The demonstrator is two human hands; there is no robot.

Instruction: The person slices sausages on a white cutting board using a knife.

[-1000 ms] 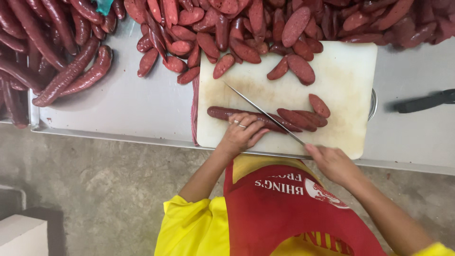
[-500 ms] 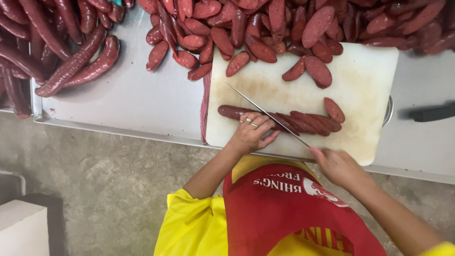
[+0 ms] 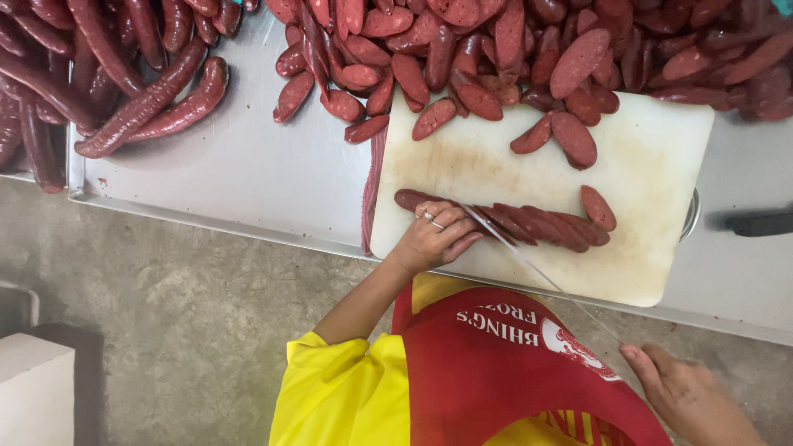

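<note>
My left hand [image 3: 434, 237], with rings on two fingers, presses down on a dark red sausage [image 3: 410, 199] lying on the white cutting board [image 3: 644, 165]. Right of my fingers the sausage is cut into overlapping slanted slices [image 3: 545, 225]. A long thin knife [image 3: 545, 277] runs from the cut end back over the board's near edge to my right hand [image 3: 686, 396], which grips its handle low at the right, above my red apron [image 3: 496, 363].
Many sausage slices [image 3: 496, 49] are heaped along the far side of the board and steel table [image 3: 248, 173]. Whole sausages [image 3: 124, 91] lie at the far left. A black object [image 3: 760, 223] lies at the right edge. A white box [image 3: 33, 388] stands on the concrete floor.
My right hand has drawn the knife back toward my body, down and to the right. More slices lie along the sausage. My left hand stays on the sausage.
</note>
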